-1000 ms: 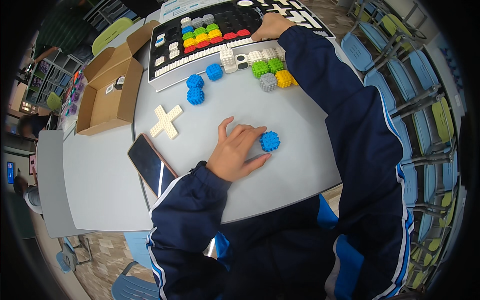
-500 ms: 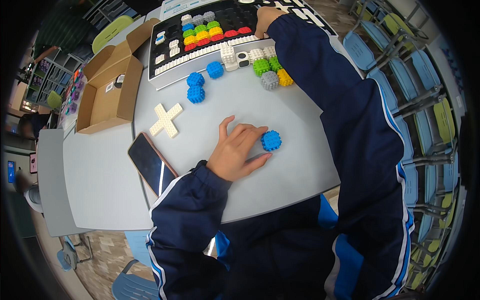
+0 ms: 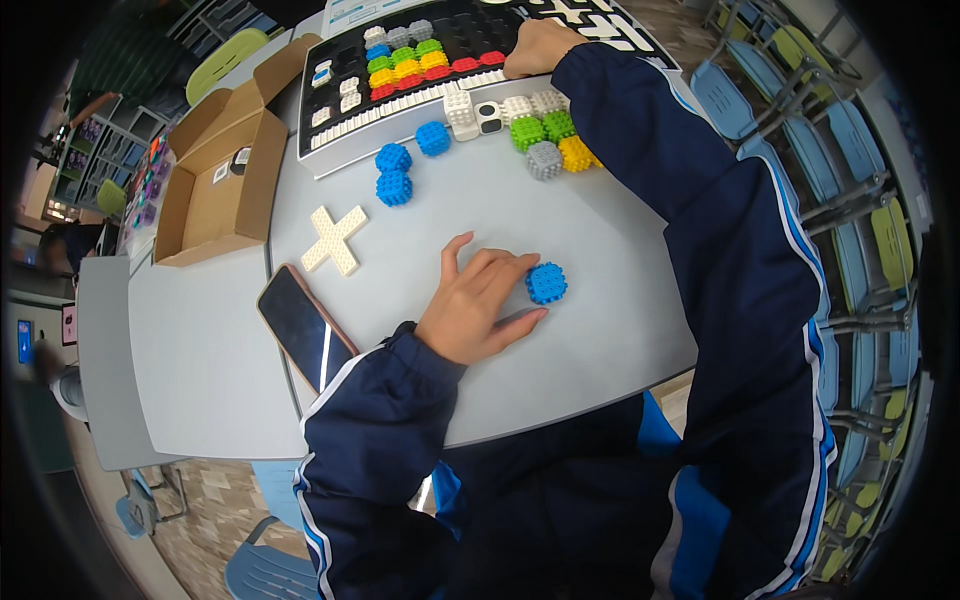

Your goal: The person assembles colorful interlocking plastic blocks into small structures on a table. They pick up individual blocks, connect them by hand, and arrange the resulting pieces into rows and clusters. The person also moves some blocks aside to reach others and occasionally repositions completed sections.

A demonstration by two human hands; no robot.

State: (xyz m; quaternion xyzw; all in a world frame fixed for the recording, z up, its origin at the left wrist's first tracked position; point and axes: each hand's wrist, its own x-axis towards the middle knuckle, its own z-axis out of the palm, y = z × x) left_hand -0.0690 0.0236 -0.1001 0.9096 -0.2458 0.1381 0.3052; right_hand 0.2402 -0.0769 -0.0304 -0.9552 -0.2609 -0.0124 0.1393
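Observation:
My left hand rests on the table, fingers spread. Its index fingertip is at the edge of a blue studded block, and the thumb lies just below it. My right hand is stretched out over the black tray, its fingers curled downward; what they hold, if anything, is hidden. Rows of red, yellow, green, grey and white blocks fill part of the tray. Just in front of it stand white pieces, green blocks, a grey block and yellow blocks, partly behind my right sleeve.
Three more blue blocks lie left of centre. A cream cross-shaped plate and a phone are on the left, with an opened cardboard box beyond. Stacked blue and green chairs line the right side.
My right hand has moved slightly to the right over the tray, and its fingers look more curled. The left hand keeps its pose beside the blue block. The whole view has shifted a little.

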